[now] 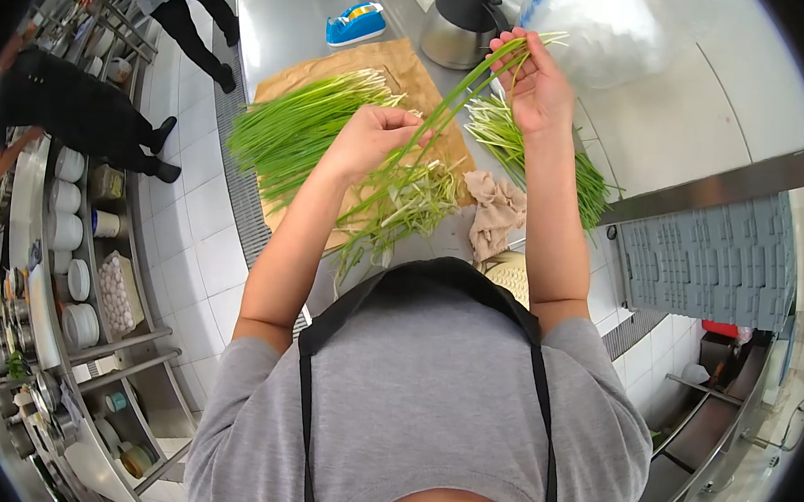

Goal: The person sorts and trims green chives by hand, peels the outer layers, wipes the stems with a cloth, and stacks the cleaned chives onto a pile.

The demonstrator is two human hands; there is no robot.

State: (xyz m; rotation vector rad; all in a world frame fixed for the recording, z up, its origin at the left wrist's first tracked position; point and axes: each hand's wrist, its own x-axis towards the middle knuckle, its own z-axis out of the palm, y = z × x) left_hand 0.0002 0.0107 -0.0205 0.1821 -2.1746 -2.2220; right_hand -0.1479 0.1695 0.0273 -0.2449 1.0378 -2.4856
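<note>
A few long green stalks [454,99] stretch between my two hands over the metal table. My right hand [535,84] holds their pale ends between thumb and fingers, palm facing me. Lower down, my left hand [373,140] pinches the same stalks. A large bunch of green stalks [289,129] lies on brown paper [403,59], to the left of my left hand. Loose pale and green trimmings [415,200] are heaped below my hands. Another bunch [501,136] lies on the right, partly hidden behind my right forearm.
A blue tape dispenser [356,25], a steel jug [457,29] and a clear plastic bag [594,30] stand at the back. A crumpled beige cloth [497,211] lies near the front edge. Two people [73,107] are on the left beside shelves with bowls [65,231].
</note>
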